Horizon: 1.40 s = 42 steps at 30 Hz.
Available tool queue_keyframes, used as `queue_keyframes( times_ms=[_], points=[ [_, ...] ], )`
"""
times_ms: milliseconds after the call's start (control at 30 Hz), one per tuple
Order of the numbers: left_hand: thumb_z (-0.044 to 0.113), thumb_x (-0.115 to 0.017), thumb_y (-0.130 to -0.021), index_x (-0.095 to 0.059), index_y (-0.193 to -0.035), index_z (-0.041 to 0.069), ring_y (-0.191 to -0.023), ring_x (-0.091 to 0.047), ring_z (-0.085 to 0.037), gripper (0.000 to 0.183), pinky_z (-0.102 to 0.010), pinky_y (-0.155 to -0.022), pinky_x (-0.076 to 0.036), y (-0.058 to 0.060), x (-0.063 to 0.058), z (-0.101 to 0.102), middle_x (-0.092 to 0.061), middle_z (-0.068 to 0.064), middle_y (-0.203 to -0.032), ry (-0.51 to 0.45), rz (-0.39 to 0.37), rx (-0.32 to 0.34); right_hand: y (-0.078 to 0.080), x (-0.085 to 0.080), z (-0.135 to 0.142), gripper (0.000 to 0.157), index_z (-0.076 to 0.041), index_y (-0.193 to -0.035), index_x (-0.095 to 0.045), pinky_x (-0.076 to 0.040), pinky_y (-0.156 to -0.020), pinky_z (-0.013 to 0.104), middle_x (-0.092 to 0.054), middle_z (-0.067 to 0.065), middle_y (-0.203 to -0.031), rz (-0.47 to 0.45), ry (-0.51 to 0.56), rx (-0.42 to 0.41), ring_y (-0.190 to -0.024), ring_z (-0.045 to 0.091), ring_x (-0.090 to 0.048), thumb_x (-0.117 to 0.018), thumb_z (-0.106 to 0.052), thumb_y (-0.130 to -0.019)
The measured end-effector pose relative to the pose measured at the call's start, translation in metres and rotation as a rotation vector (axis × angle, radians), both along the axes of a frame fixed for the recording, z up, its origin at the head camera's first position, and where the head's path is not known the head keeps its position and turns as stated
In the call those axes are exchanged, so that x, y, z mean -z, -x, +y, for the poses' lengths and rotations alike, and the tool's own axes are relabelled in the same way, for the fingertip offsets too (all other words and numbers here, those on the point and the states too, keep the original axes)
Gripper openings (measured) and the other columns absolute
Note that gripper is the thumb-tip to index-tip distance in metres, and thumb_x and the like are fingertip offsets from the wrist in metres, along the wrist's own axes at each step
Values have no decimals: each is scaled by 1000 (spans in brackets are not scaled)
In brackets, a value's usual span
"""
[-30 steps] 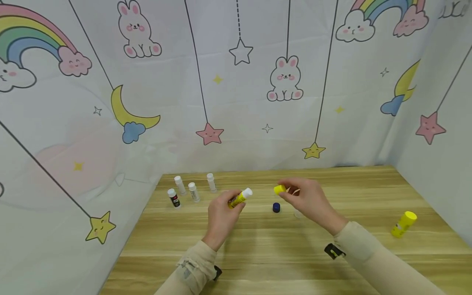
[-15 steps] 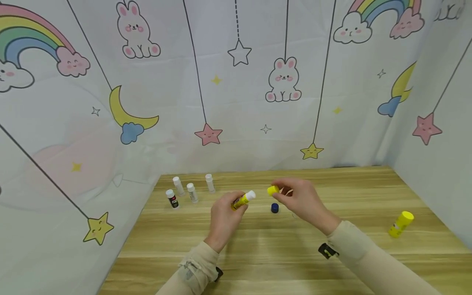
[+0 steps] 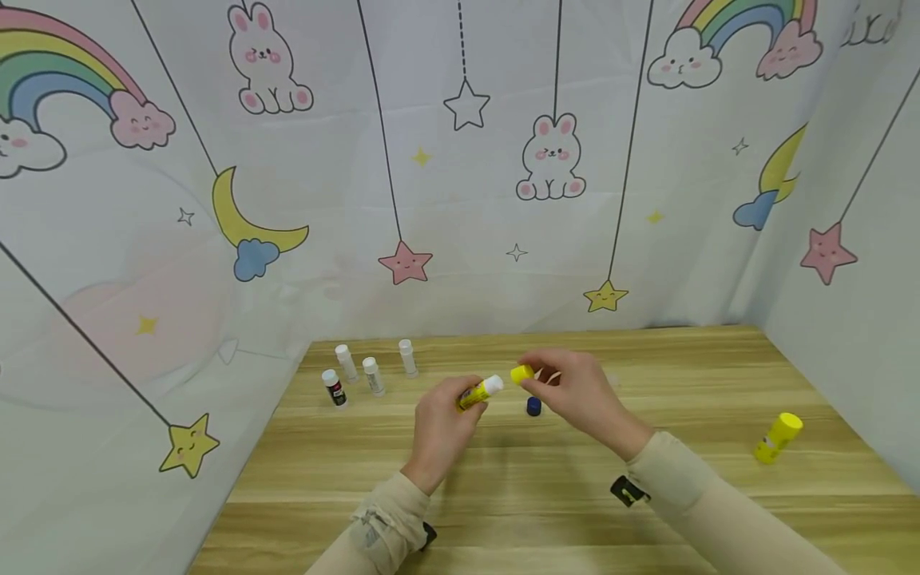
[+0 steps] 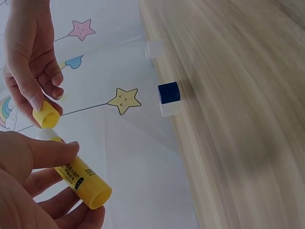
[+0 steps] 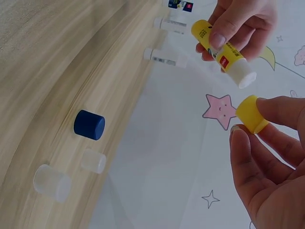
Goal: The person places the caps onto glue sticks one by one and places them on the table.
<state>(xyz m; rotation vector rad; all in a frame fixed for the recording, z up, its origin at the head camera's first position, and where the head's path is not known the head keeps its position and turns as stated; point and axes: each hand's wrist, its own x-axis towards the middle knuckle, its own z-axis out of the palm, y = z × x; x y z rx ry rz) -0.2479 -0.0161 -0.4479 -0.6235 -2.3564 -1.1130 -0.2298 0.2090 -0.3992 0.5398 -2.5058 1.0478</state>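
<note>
My left hand [image 3: 444, 427] grips a yellow glue stick [image 4: 82, 181] tilted over the table, its bare white end [image 5: 242, 74] pointing toward my right hand. Between thumb and fingers my right hand [image 3: 578, 395] pinches a yellow cap [image 5: 251, 114], its hollow side facing the glue stick. A small gap separates cap and white end in the head view. Below them a dark blue cap [image 3: 533, 406] stands on the table, with two translucent caps [image 5: 52, 183] near it in the right wrist view.
Several white-capped glue sticks [image 3: 373, 376] stand at the table's back left, one with a dark label [image 3: 334, 388]. A larger yellow glue stick [image 3: 779, 438] stands at the right. A printed curtain [image 3: 460, 208] hangs behind the wooden table [image 3: 546, 511].
My right hand has moved left with the yellow cap, closing in on the white end. My left hand has shifted slightly right with the glue stick.
</note>
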Motion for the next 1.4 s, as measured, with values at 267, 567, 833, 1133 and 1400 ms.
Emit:
queue_keyframes(
  times_ms=[267, 567, 833, 1133, 1400],
  points=[
    [9, -87, -79, -76, -109, 13, -86, -68, -13, 32, -34, -75, -56, -2, 1, 3, -73, 0, -101, 23, 7, 9, -2, 1, -5, 28, -15, -114, -75, -57, -67, 23, -71, -8, -103, 1, 18, -19, -75, 6, -65, -81, -15, -87],
    [9, -87, -79, -76, -107, 14, -79, -65, -11, 31, -30, -70, -54, -4, 1, 5, -71, 2, -94, 49, 16, 12, -4, 2, -9, 27, -14, -114, -75, -57, -67, 23, -71, -7, -103, -28, 19, -8, -75, 6, -65, -81, -15, -88],
    [8, -88, -78, -76, -107, 14, -80, -65, -11, 31, -31, -70, -55, -4, 2, 7, -71, 2, -95, 52, 25, 10, -4, 5, -12, 26, -15, -112, -75, -57, -66, 23, -72, -8, -100, -17, 30, -22, -74, 6, -65, -81, -14, -87],
    [8, -87, -79, -76, -107, 14, -80, -65, -11, 31, -31, -70, -55, -4, 3, 9, -71, 2, -94, 71, 62, -1, -6, 4, -12, 27, -15, -114, -75, -56, -66, 23, -71, -8, -100, -38, 21, -21, -75, 6, -65, -81, -16, -88],
    [8, -88, -78, -75, -107, 13, -83, -66, -12, 32, -33, -72, -55, -4, 5, 10, -72, 1, -96, 85, 97, -15, -7, 6, -12, 27, -14, -114, -75, -56, -66, 23, -72, -7, -99, -29, 20, -30, -74, 6, -65, -81, -16, -88]
  ],
)
